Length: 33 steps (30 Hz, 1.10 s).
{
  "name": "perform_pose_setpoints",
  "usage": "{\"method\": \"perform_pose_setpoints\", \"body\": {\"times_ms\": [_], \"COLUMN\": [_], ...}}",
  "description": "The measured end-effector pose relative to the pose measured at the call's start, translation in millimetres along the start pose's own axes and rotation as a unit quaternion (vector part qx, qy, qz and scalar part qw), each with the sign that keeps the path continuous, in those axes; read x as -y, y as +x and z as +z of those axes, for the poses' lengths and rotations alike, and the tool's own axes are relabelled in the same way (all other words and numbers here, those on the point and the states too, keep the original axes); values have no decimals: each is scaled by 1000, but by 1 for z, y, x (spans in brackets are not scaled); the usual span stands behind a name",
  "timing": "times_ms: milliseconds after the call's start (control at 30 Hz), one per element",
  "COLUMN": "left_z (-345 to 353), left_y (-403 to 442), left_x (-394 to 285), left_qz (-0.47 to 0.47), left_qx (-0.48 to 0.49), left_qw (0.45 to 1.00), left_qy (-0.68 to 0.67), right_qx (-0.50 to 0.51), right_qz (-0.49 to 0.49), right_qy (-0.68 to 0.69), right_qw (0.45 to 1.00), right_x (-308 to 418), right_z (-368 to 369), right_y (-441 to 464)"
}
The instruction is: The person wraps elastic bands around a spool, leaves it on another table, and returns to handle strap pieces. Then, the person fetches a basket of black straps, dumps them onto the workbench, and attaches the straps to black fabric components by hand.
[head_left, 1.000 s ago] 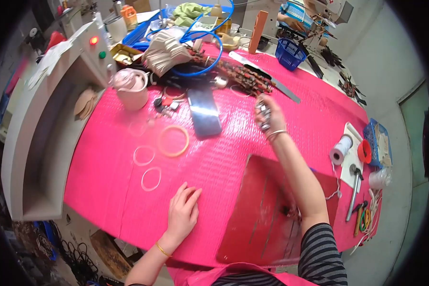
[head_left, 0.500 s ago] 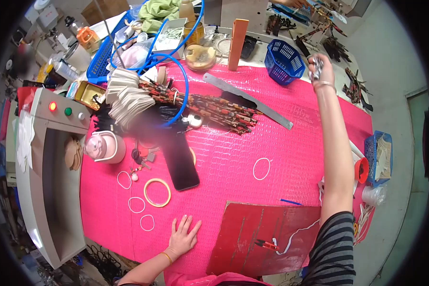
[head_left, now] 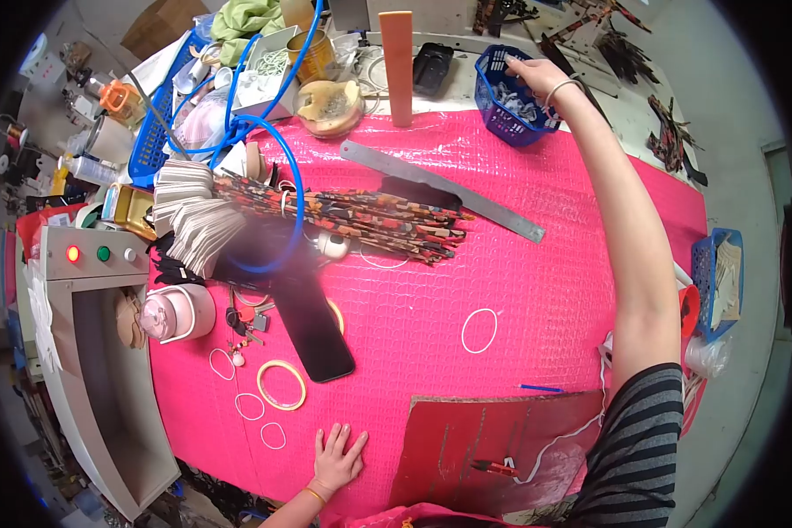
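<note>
My right hand [head_left: 537,77] reaches over the rim of the dark blue basket [head_left: 530,130] at the upper right. Its fingers are bent at the basket's edge; whether something is between them is too small to tell. Small silvery-grey pieces [head_left: 512,102] lie inside the basket. My left hand [head_left: 339,458] rests flat with fingers spread on the pink cloth [head_left: 396,352], holding nothing. To its right is a dark red board [head_left: 466,440] with red-and-black snips [head_left: 495,467] and a white cord on it.
A metal ruler [head_left: 449,192] lies beside bundled patterned strips [head_left: 370,220]. A black phone [head_left: 317,339], a cream ring [head_left: 282,385], keys and a pink cup [head_left: 178,313] are at left. An orange block [head_left: 397,70] stands at the back; a light-blue basket [head_left: 718,282] is at right.
My right hand moved up to the dark blue basket; the silvery pieces it held now lie inside. My left hand stays on the cloth. The view has shifted.
</note>
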<state>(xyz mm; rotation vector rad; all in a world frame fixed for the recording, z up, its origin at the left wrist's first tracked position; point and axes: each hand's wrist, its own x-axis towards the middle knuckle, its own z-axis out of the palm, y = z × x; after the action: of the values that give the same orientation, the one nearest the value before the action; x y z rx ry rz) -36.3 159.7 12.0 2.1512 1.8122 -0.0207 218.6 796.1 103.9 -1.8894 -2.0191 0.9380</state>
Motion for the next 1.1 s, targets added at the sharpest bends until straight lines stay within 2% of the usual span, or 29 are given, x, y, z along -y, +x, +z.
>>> {"method": "perform_pose_setpoints", "body": {"times_ms": [67,100,133,200,233,267,333,433,533,600,633,667,733,833,900,1000,1100], "left_z": [0,-1,-1,-2,-2,-2,-1,0,1,1,1,0,0,0,-1,-4,-1], "left_y": [0,0,1,2,1,1,1,0,0,2,2,0,1,-1,0,0,-2], "left_x": [0,-1,-1,-1,-2,-2,-3,-2,-3,-4,-5,-6,-7,-8,-9,-12,-12], "left_qz": [-2,-3,-3,-7,-10,-12,-13,-12,-8,-10,-10,-7,-9,2,-1,4,4], "left_qx": [-6,-9,-14,-16,-17,-23,-31,-40,-49,-52,-50,-49,-52,-56,-53,-46,-48], "left_qw": [1000,1000,1000,1000,1000,999,999,999,998,998,998,998,998,998,999,999,999], "left_qy": [0,-3,-5,-14,-19,-21,-27,-31,-30,-29,-29,-29,-26,-17,-15,-21,-11], "right_qx": [-30,-56,-156,-170,-129,-11,-5,-168,-154,-102,-73,-190,-230,-204,-203,-243,-357], "right_qz": [49,50,-34,-9,-1,74,-28,-146,-208,-175,-154,-160,-184,-242,-198,-110,-25], "right_qy": [42,3,-115,-105,-119,11,19,-88,-48,-81,-170,-120,-97,-80,-21,23,-27], "right_qw": [997,997,980,980,984,997,999,971,965,976,971,961,951,945,959,964,933], "right_x": [9,12,6,2,6,1,0,10,0,-7,-6,-19,-16,-20,-40,-110,-188], "right_z": [0,-1,4,9,9,11,2,-19,-16,16,30,51,44,-5,-45,-98,-147], "right_y": [-14,-18,-14,-12,-15,1,-5,-53,-95,-109,-111,-110,-124,-194,-254,-321,-364]}}
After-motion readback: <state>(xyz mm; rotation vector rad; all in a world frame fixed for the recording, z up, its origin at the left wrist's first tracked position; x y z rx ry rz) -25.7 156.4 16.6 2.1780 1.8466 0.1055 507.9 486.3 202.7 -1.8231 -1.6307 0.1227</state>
